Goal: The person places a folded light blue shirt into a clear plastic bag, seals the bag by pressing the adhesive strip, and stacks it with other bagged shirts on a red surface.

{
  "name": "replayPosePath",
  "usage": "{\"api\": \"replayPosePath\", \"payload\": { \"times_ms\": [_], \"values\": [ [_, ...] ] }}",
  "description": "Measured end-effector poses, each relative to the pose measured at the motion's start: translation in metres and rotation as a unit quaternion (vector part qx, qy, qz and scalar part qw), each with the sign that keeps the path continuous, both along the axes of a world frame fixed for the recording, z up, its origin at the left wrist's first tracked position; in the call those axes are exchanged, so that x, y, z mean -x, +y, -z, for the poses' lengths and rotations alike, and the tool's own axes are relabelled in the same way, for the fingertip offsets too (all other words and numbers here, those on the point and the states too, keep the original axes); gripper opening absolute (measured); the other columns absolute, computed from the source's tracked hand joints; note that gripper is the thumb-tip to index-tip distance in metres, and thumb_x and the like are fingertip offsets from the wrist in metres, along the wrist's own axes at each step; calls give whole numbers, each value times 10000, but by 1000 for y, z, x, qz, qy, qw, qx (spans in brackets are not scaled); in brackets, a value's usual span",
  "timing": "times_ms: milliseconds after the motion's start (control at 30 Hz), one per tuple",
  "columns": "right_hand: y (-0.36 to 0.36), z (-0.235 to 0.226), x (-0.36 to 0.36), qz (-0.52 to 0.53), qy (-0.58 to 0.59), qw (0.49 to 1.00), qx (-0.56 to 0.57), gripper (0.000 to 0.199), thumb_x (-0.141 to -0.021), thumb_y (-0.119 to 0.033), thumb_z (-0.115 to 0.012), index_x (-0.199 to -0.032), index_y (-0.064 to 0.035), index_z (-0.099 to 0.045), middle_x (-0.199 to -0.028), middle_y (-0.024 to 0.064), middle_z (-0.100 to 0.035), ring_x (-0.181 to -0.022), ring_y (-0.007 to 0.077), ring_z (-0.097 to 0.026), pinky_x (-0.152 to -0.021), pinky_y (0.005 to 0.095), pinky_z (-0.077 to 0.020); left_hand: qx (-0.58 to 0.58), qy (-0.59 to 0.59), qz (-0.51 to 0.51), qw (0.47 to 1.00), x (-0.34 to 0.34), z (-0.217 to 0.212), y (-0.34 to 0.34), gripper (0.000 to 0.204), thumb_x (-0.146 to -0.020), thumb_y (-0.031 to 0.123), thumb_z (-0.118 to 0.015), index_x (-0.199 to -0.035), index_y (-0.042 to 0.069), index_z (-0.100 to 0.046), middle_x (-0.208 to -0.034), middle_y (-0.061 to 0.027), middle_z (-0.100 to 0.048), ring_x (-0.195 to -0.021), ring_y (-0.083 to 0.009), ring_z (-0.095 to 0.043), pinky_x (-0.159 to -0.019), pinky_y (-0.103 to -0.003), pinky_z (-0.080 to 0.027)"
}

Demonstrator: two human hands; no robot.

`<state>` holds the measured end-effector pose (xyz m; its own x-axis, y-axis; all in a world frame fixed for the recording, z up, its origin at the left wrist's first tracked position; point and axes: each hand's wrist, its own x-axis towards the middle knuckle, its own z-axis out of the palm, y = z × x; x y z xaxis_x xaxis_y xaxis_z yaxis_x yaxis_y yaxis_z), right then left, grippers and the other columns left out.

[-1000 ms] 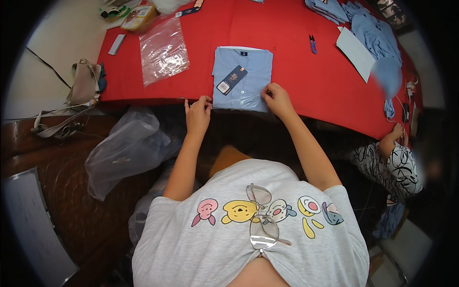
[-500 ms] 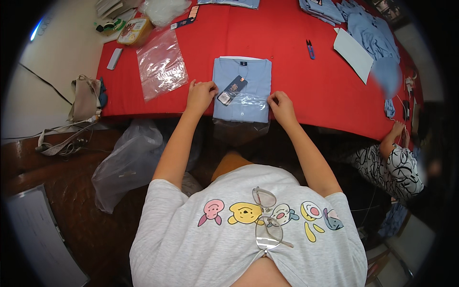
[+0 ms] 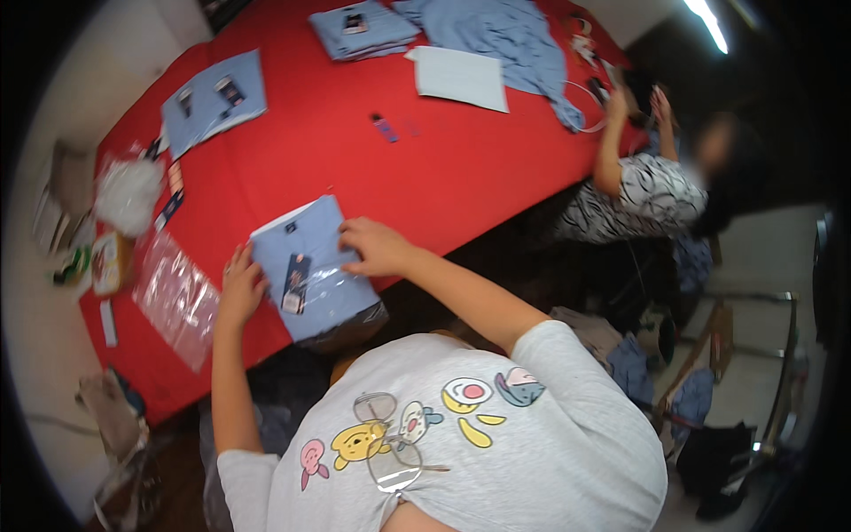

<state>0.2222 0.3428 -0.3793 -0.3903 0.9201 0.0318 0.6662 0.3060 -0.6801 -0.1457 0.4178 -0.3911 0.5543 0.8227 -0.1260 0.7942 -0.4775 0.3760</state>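
Observation:
A folded light-blue shirt (image 3: 321, 232) with a white backing edge lies at the table's near edge. A dark hang tag (image 3: 296, 282) rests on its front. A clear plastic bag (image 3: 341, 306) covers its lower part and hangs past the table edge. At the shirt's left side, my left hand (image 3: 241, 288) has its fingers bent together at the bag's edge; its exact hold is partly hidden. My right hand (image 3: 379, 248) lies over the right side of the shirt, fingers curved and thumb apart, touching it near the bag's mouth.
Left of the shirt lie an empty clear bag (image 3: 177, 293), a bundle of clear plastic (image 3: 130, 195) and a yellow tub (image 3: 111, 264). Farther off are bagged shirts (image 3: 213, 111), thread snips (image 3: 384, 128), a white sheet (image 3: 459, 80) and loose blue garments (image 3: 496, 35). A co-worker (image 3: 660, 191) sits at right.
The view has turned to the right, so the table appears tilted. My right hand has come from the shirt's side onto its top, with the fingers spreading. The bag still covers the lower part.

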Motion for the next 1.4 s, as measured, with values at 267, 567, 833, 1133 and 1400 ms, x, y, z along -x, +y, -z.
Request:
{"api": "replayPosePath", "payload": {
  "times_ms": [267, 567, 833, 1133, 1400],
  "values": [
    [-7, 22, 14, 23, -24, 999, 15, 56, -874, -130, -738, -905, -84, -740, -1187, 80, -645, -1179, 295, -621, -973, 447, -528, 70, -37, 38, 996, -30, -18, 17, 611, -760, 353, -918, -1263, 83, -697, -1704, -192, -379, -1560, -400, -368, -1275, -612, -204],
    [4, 26, 32, 43, -26, 999, 9, 88, -924, -140, -694, -985, -77, -681, -1211, 86, -671, -1097, 310, -669, -933, 463, -539, 57, -200, -26, 978, -68, 44, 49, 472, -877, 131, -786, -1338, 87, -698, -1410, -109, -626, -1361, -320, -544, -1184, -451, -371],
    [17, 42, 44, 59, -36, 996, -63, 104, -905, -147, -704, -982, -79, -721, -1253, 88, -675, -1165, 311, -656, -961, 443, -554, 96, -307, -18, 947, -54, 62, 51, 519, -808, 14, -801, -1313, 32, -680, -1317, -141, -687, -1278, -307, -630, -1125, -417, -474],
    [38, 12, 33, 26, -28, 993, 115, 80, -890, -118, -765, -923, -52, -733, -1541, 128, -592, -1365, 336, -589, -1082, 439, -522, 24, -176, -17, 984, 2, 2, -2, 442, -764, 303, -922, -1103, 97, -729, -1501, -119, -540, -1460, -362, -425, -1224, -527, -301],
    [47, 3, 35, 19, -39, 984, 174, 55, -868, -102, -772, -882, -52, -753, -1627, 126, -519, -1476, 362, -494, -1196, 457, -436, 38, -170, -37, 984, 11, 30, -55, 217, -800, 187, -861, -890, 76, -698, -1390, -99, -600, -1389, -350, -489, -1221, -523, -288]
  ]
}}
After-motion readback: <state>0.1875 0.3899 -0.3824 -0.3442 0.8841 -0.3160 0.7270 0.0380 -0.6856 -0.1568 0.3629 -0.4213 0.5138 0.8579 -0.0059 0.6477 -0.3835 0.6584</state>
